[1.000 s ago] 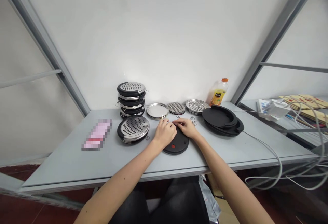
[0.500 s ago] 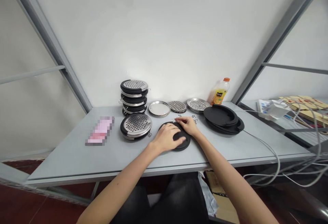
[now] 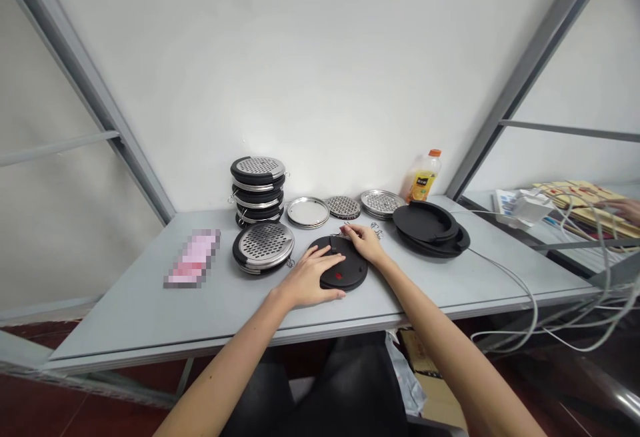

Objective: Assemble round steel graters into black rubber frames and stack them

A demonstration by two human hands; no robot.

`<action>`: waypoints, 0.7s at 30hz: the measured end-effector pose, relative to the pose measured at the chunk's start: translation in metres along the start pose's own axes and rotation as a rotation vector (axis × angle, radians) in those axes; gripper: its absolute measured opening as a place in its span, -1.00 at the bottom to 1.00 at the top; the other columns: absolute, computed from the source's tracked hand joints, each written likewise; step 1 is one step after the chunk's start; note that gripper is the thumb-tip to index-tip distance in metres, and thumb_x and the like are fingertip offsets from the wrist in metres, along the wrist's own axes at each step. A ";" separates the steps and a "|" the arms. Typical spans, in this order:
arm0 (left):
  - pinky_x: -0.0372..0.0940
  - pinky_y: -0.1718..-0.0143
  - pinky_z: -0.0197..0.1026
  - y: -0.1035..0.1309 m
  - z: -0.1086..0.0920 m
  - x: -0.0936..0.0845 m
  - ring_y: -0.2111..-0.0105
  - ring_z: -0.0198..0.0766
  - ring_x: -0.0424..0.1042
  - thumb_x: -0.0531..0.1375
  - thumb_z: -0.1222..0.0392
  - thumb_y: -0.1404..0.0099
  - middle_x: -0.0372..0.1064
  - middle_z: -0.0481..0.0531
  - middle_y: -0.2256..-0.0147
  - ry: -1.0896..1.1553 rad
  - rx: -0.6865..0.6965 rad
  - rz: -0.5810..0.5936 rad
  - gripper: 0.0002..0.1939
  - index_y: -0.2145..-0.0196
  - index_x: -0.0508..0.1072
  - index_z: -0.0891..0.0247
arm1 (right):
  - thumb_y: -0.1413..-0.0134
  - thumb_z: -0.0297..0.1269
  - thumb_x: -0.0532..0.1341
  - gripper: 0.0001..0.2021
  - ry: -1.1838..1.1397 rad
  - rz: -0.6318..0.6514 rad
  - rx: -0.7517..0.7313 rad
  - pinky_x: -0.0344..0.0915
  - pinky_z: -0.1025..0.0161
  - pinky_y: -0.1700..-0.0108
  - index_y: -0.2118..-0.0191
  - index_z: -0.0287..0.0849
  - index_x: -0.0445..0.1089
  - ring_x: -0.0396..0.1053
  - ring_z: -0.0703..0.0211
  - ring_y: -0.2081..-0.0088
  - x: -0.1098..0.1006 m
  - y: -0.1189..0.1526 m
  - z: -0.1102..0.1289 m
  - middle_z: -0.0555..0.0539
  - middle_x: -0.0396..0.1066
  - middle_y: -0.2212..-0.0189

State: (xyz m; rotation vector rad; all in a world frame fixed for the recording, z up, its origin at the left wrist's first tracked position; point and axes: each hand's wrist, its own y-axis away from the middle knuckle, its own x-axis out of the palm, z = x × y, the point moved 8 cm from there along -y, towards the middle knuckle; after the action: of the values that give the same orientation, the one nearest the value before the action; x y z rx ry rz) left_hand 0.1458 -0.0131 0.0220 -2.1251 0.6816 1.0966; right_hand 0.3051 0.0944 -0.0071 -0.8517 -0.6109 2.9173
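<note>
A round black disc [image 3: 353, 265] with a small red spot lies flat on the grey table, in front of me. My left hand [image 3: 313, 277] rests on its left side, fingers spread, thumb along the near edge. At its far edge my right hand [image 3: 365, 244] is closed, thumb and finger pinched at a small metal wire clip [image 3: 335, 235]; the fingertips partly hide it. Several loose wire clips [image 3: 377, 229] lie just beyond that hand. Left of the disc sits a round grater [image 3: 267, 244] with a black rim and a wire clip at its side.
Behind stand a stack of graters [image 3: 257, 190], silver plates [image 3: 308, 212], perforated discs [image 3: 383, 202] and a juice bottle [image 3: 424, 177]. Black round trays [image 3: 430, 227] lie right. A pixelated pink item [image 3: 193, 258] lies left. White cables [image 3: 520, 284] hang right; another person's hand [image 3: 625, 209] is at the right edge.
My left hand has shifted left across the disc and spread its fingers, uncovering the red spot. My right hand stays at the far edge. Another person's hand has appeared at far right.
</note>
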 end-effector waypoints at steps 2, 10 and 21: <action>-0.16 -0.31 0.03 0.001 0.000 -0.001 -0.27 -0.10 0.05 0.33 0.00 -0.12 0.27 0.01 -0.16 0.046 -0.005 -0.026 -0.29 -0.20 0.24 0.09 | -0.15 0.00 0.08 -0.58 -0.084 0.004 0.045 0.36 0.04 0.11 0.23 -0.23 0.52 0.47 -0.06 0.18 -0.001 -0.001 -0.003 -0.19 0.55 0.25; 0.20 -0.08 -0.07 0.004 0.025 -0.029 -0.02 -0.08 0.37 0.16 -0.01 -0.30 0.42 0.16 0.00 0.518 -0.122 -0.440 -0.57 -0.04 0.42 0.26 | -0.10 0.28 -0.03 -0.39 -0.626 0.132 0.105 0.21 -0.04 -0.10 0.17 -0.12 0.53 0.37 -0.07 -0.03 -0.002 0.003 0.003 -0.17 0.50 0.09; 0.16 0.39 -0.30 0.016 0.051 -0.041 0.48 -0.33 0.22 0.06 -0.19 -0.31 0.19 -0.09 0.55 0.717 -0.236 -0.773 -0.51 0.55 0.28 0.28 | 0.14 -0.15 0.38 -0.63 -0.636 0.343 0.077 0.24 0.01 -0.08 0.14 -0.14 0.49 0.42 0.00 0.10 0.014 0.016 0.025 -0.06 0.53 0.22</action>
State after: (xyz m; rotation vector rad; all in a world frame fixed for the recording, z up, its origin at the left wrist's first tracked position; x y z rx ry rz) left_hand 0.0879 0.0197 0.0288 -2.6364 -0.0336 -0.0202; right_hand 0.2816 0.0727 -0.0008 0.0123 -0.3918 3.5008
